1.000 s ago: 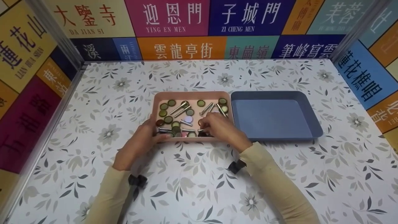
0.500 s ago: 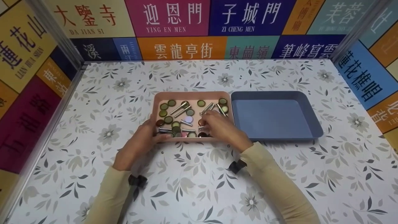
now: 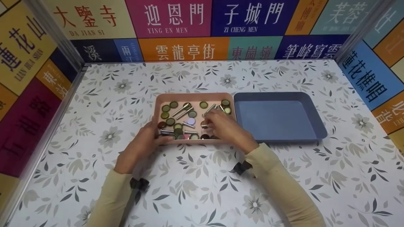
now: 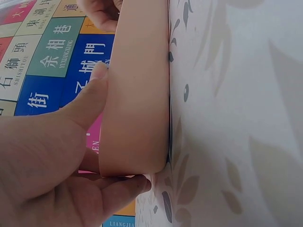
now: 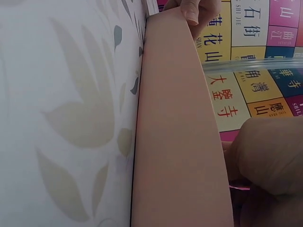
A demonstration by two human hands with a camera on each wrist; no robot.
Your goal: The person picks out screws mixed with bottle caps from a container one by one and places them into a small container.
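Note:
A pink tray point(image 3: 194, 141) holds green bottle caps point(image 3: 203, 104), dark red ones, a pale lilac disc point(image 3: 191, 121) and several silver screws point(image 3: 180, 110). My left hand point(image 3: 143, 138) holds its near left corner; in the left wrist view the thumb point(image 4: 97, 90) lies along the rim and other fingers point(image 4: 125, 191) press the end wall. Inside the tray's right half, my right hand point(image 3: 222, 126) pinches a silver screw point(image 3: 204, 126), whose end sticks out at the fingertips. From the right wrist, the tray's near wall hides those fingertips.
A blue tray point(image 3: 277, 119) with nothing in it stands against the pink tray's right side. Both rest on a flower-patterned tabletop point(image 3: 202, 183). Colourful panels with lettering point(image 3: 186, 49) wall in the back and both sides.
My right hand has shifted slightly away from me inside the pink tray, and the screw end at its fingertips moved with it. The left hand stays on the tray corner.

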